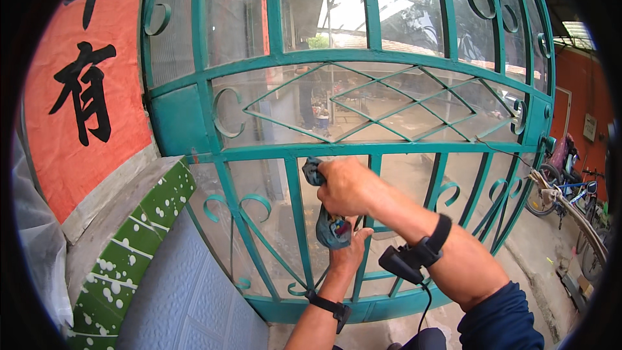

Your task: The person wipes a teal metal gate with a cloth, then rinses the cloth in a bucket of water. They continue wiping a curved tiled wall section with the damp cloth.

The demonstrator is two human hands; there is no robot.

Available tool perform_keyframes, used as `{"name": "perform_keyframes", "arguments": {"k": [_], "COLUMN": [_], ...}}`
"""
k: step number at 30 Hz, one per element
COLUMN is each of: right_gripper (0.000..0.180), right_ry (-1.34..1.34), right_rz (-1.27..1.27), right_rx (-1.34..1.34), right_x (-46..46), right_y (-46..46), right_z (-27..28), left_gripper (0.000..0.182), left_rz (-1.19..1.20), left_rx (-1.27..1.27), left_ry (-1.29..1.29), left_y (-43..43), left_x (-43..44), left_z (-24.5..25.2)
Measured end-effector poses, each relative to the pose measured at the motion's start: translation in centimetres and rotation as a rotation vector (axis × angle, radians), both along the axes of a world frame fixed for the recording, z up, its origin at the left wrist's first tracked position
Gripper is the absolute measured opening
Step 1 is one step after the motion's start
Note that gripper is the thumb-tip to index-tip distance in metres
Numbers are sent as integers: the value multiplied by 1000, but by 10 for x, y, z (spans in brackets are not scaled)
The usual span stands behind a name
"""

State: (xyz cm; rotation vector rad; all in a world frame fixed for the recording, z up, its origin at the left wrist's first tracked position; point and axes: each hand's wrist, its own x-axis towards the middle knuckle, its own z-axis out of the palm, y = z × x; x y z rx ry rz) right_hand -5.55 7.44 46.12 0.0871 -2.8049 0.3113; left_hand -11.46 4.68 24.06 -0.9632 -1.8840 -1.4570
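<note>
A dark grey-blue cloth (334,234) with a multicoloured patch is bunched in my right hand (347,185). Its upper end sticks out beyond my fingers, and the lower part hangs beneath my fist. My left hand (349,255) is just below, behind the cloth's lower end. The left thumb points up and away from the cloth; the other fingers are mostly hidden, so their grip cannot be made out. Both hands are in front of a green metal gate (291,204) with upright bars, scrolls and clear panes. A black strap with a device (406,262) circles my right forearm.
To the left, a ledge edged in green tile (131,248) juts out above a pale blue wall (180,282). Above it hangs a red paper banner (97,165) with black writing. Bicycles (580,199) and long poles (576,209) stand at the right. A thin wire (505,152) reaches the gate.
</note>
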Motion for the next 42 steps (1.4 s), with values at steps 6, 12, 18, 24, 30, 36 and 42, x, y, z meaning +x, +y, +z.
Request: {"name": "perform_keyframes", "arguments": {"k": [6,12,18,24,30,36,42], "right_gripper": [28,29,23,29,33,42,50], "right_ry": [331,824,761,605,440,228,102], "right_rz": [244,264,209,182,107,107,33], "right_rx": [-482,-269,-113,61,94,207,331], "right_x": [-1,-15,-70,-84,-81,-73,-55], "right_y": [18,21,-39,-55,-54,-51,-34], "right_z": [-17,38,47,43,49,76,81], "left_gripper": [42,30,26,42,38,28,30], "left_rz": [47,92,60,-18,-9,40,-29], "left_rx": [-131,-50,-89,153,123,62,24], "left_ry": [-175,-98,182,218,202,190,-49], "left_y": [0,2,-5,-8,-5,-2,3], "left_x": [0,2,4,17,13,5,-9], "left_z": [0,0,20,35,23,9,-3]}}
